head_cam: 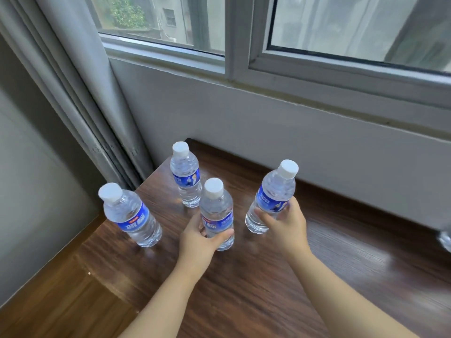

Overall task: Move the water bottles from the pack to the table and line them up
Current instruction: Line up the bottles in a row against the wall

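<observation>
Under the window, on the wooden table (317, 276), I am gripping one water bottle (217, 215) in my left hand (197, 240) and another (271, 198) in my right hand (285, 225), lining them up beside two standing bottles, needing level alignment next.

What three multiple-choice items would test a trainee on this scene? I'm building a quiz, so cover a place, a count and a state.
1. Where does the bottle farthest from the camera stand?
A. near the table's far corner by the curtain
B. on the windowsill
C. on the floor

2. How many bottles stand fully in view?
A. two
B. four
C. six

3. What is the left hand doing?
A. resting flat
B. gripping the middle bottle
C. twisting a cap

Key: A, the far bottle stands on the table by the curtain; B, four white caps show; B, the left hand wraps the middle bottle.
</observation>
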`<state>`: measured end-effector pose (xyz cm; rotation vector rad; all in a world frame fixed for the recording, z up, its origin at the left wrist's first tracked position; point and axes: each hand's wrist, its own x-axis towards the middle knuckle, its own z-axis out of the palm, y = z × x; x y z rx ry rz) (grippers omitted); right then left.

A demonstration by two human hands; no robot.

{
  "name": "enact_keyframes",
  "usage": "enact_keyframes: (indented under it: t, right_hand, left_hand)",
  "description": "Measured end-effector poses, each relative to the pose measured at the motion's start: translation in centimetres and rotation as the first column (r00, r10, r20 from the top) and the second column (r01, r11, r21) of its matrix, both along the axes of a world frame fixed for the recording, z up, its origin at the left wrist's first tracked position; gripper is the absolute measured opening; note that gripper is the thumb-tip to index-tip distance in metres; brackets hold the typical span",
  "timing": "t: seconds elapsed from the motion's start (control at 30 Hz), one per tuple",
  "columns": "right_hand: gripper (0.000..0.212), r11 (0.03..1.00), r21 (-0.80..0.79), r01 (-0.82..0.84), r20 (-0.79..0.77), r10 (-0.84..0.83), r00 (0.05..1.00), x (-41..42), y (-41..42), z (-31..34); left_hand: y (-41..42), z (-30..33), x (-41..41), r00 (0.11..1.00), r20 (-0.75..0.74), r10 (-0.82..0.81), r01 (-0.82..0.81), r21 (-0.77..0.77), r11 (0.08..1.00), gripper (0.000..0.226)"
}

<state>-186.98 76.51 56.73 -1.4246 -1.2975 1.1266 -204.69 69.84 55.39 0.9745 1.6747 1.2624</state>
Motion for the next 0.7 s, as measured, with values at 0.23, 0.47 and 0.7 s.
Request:
enact_keyframes:
  t: [0.23, 0.47, 0.7]
  right_hand:
    - [0.051, 0.985, 0.049, 0.167, 0.011, -0.168, 0.986, 11.5, 0.6, 0.8]
    - [0.05, 0.925, 0.058, 0.375, 0.048, -0.378, 0.925, 22.5, 1.2, 0.4]
    - [0.042, 0.867, 0.073, 0.492, 0.113, -0.498, 0.86, 28.6, 1.7, -0.5]
  left_hand:
    - [5.5, 0.7, 9.6, 0.984, 0.041, -0.171, 0.169, 0.048, 0.984, 0.048]
    - [10.2, 0.5, 21.0, 0.93, 0.059, -0.362, 0.358, 0.067, 0.931, 0.047]
    - [12.8, -1.0, 29.5, 0.891, 0.05, -0.451, 0.446, 0.078, 0.891, 0.052]
